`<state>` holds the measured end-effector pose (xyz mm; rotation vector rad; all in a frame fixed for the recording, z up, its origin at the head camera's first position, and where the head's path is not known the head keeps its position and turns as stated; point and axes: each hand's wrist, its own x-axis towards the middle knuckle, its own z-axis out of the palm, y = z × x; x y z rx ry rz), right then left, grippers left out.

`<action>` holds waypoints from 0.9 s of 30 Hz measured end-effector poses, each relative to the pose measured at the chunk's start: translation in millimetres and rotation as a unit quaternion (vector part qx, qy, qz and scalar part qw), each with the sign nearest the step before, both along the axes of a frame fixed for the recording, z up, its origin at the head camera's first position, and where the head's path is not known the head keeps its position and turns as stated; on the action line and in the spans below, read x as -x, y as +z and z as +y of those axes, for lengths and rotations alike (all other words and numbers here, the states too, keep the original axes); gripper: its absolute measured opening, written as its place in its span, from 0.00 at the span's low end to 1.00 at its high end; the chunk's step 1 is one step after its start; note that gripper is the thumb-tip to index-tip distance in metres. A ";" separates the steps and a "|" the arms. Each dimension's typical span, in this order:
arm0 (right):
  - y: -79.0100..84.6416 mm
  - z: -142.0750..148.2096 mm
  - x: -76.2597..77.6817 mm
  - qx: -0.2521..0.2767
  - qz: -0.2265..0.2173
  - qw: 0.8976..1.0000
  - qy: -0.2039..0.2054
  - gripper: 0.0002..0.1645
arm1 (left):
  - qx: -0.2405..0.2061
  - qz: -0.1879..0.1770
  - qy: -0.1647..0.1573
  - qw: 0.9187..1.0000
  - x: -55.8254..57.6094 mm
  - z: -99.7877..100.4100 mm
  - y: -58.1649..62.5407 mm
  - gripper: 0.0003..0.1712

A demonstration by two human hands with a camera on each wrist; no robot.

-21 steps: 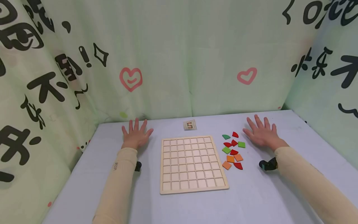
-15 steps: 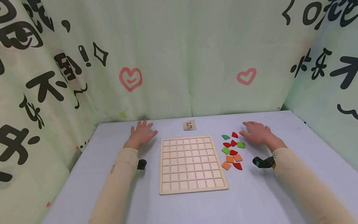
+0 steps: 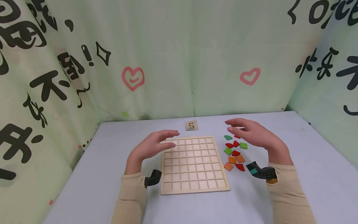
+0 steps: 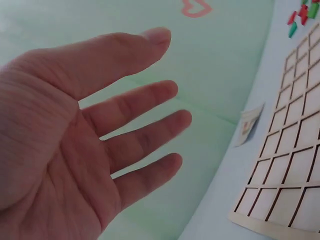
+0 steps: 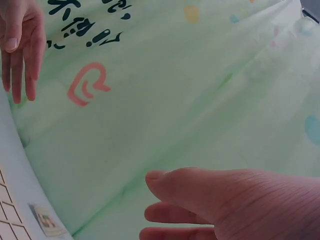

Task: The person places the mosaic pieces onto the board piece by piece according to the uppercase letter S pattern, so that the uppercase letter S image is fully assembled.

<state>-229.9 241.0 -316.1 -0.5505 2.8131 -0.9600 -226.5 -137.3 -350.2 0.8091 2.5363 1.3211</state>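
Note:
My left hand (image 3: 152, 145) hovers over the upper left corner of the wooden grid board (image 3: 193, 190), fingers spread and relaxed, holding nothing. In the left wrist view its palm (image 4: 75, 165) and loosely bent fingers (image 4: 142, 137) show against the curtain. My right hand (image 3: 255, 132) is raised above the far end of the loose tiles, also with relaxed fingers and nothing in it. Beside the board's right edge lie red quarter-round tiles (image 3: 240, 167), green square tiles (image 3: 243, 145), orange square tiles (image 3: 232, 160) and a dark green tile (image 3: 228, 137). The right hand partly covers one red tile.
A small card (image 3: 191, 125) with a grid and a brown figure lies behind the board on the white table (image 3: 92, 186). A light green curtain (image 3: 167, 62) with black writing and pink hearts hangs round the back and sides. Each wrist wears a black camera mount (image 3: 153, 178).
Both hands have risen off the far part of the table and swung inward, the left over the board and the right toward the tiles. The tiles, card and board stay in place.

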 end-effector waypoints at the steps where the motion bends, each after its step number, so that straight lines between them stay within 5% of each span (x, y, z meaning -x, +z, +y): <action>1: 1.8 -1.5 -1.8 0.002 0.002 1.000 0.008 0.31 | -0.002 0.008 0.004 1.000 -2.9 -1.2 0.1 0.27; 8: 2.1 -1.0 -5.0 -0.011 -0.008 0.999 0.039 0.31 | -0.010 0.031 0.033 0.999 -7.3 -8.5 -7.4 0.24; 18: -8.5 16.2 2.3 -0.048 -0.027 0.998 0.026 0.31 | 0.080 -0.022 0.113 0.990 11.6 -19.6 -66.9 0.21; 27: -17.0 25.0 6.0 -0.036 -0.040 0.998 0.024 0.31 | 0.098 -0.016 0.113 0.989 13.4 -26.3 -73.1 0.20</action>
